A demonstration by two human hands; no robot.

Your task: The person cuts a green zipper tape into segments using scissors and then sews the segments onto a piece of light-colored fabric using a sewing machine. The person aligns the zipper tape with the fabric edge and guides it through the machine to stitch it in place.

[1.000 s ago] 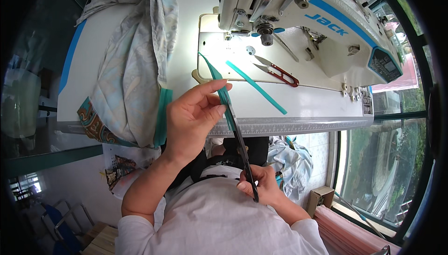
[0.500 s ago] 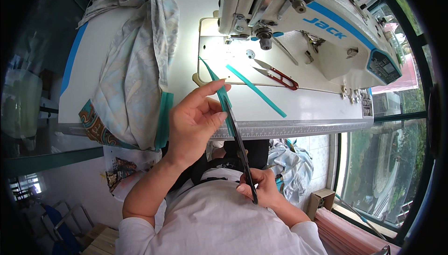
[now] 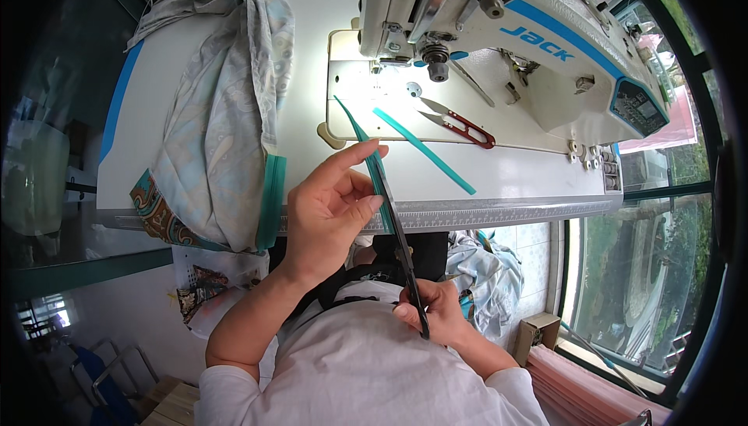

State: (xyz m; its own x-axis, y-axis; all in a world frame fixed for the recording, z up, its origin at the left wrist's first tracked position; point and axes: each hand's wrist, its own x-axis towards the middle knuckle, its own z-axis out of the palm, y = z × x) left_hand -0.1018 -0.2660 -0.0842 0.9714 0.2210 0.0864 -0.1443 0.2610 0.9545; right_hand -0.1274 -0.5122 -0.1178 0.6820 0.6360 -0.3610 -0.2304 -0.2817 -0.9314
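Observation:
My left hand (image 3: 331, 215) pinches a narrow teal strip (image 3: 357, 131) between thumb and fingers, in front of the sewing machine. The strip's far end tapers to a point over the machine bed, and its near end hangs past the table edge. Closed round the handles of long black scissors (image 3: 405, 258), my right hand (image 3: 435, 311) is low and close to my body. The blades run up along the strip beside my left fingertips. Whether they are cutting cannot be made out. A second teal strip (image 3: 427, 153) lies loose on the table, to the right.
A sewing machine (image 3: 538, 28) stands at the back right, its lamp lighting the bed. Red-handled thread snips (image 3: 460, 127) and tweezers (image 3: 474, 83) rest on it. Pale patterned cloth (image 3: 218, 114) with a teal edge covers the left side. More cloth (image 3: 487, 278) hangs below the table's right.
The scissors have slid slightly farther up along the strip. My left hand keeps its pinch, almost unmoved. The whole view has shifted a little.

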